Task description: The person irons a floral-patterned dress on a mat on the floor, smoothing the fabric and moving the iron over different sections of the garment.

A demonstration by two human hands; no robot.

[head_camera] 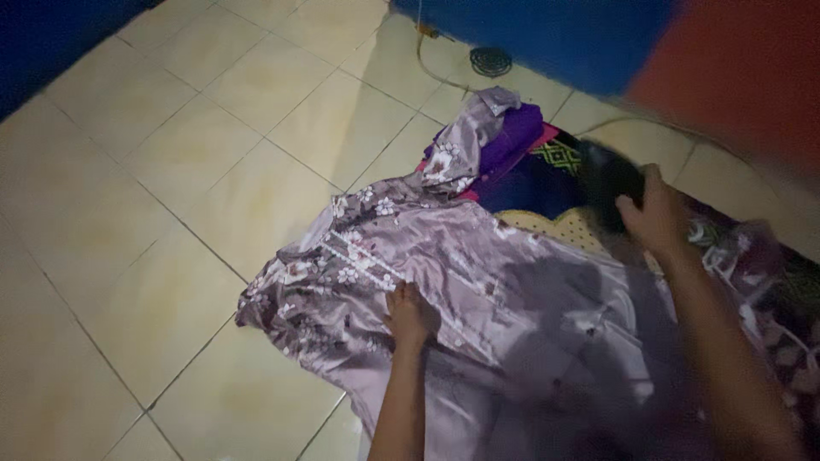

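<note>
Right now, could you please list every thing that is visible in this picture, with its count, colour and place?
floral satin cloth: one, mauve-grey with white flowers, spread on the floor at centre and right.
purple cloth: one, purple, in the pile beyond the satin cloth.
patterned cloth: one, green and yellow, in the same pile.
dark object: one, black, blurred, at the right hand; what it is cannot be told.
round coil: one, dark, on the floor by the blue wall.
floor tiles: many, cream, on the left.
blue wall: one, at the top.
left hand: one, pressed flat on the satin cloth.
right hand: one, gripping the dark object.
</note>
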